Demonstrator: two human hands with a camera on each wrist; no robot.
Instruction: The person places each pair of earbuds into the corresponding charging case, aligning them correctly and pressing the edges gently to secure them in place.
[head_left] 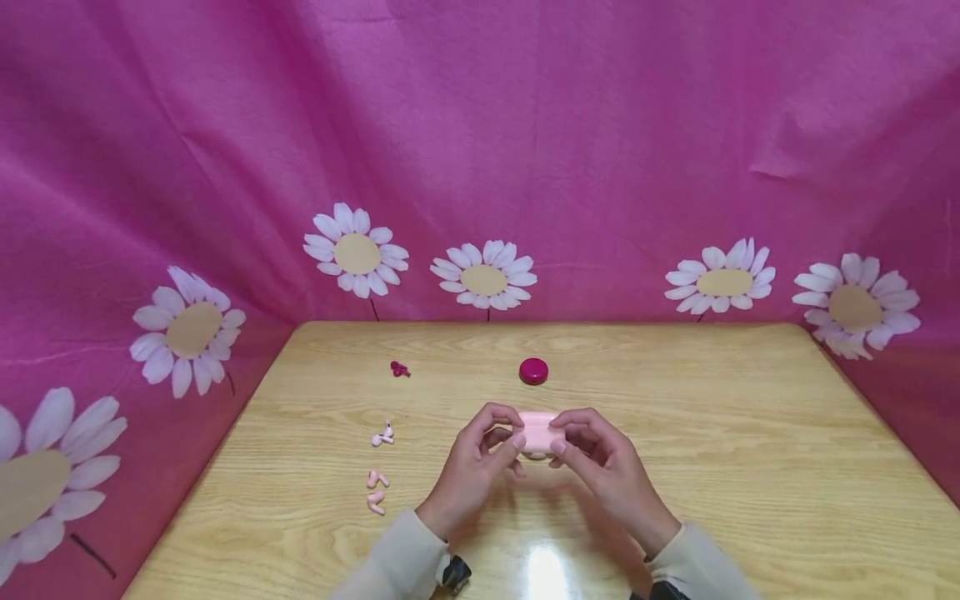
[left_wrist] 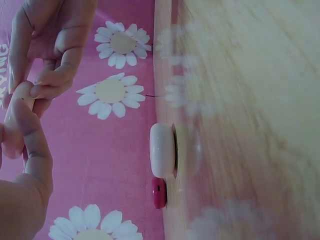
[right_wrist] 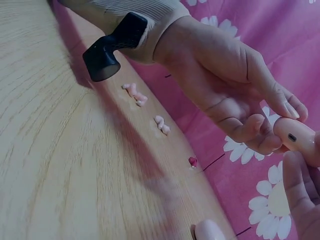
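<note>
pink case [head_left: 540, 431]: held just above the worktop [head_left: 720, 433] near its middle, pinched between both hands. left hand [head_left: 474, 467]: fingers and thumb curled round the case's left end. right hand [head_left: 606, 467]: fingers and thumb curled round its right end. magenta round case [head_left: 533, 371]: on the worktop just behind the hands. three pairs of earbuds to the left: dark pink [head_left: 399, 368] farthest, pale pink [head_left: 383, 435] in between, peach [head_left: 376, 490] nearest.

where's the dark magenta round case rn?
Head view: the dark magenta round case sits on the wooden table, centre-back, just beyond the pale pink case held in both hands, with the small magenta earbud off to its left.
</note>
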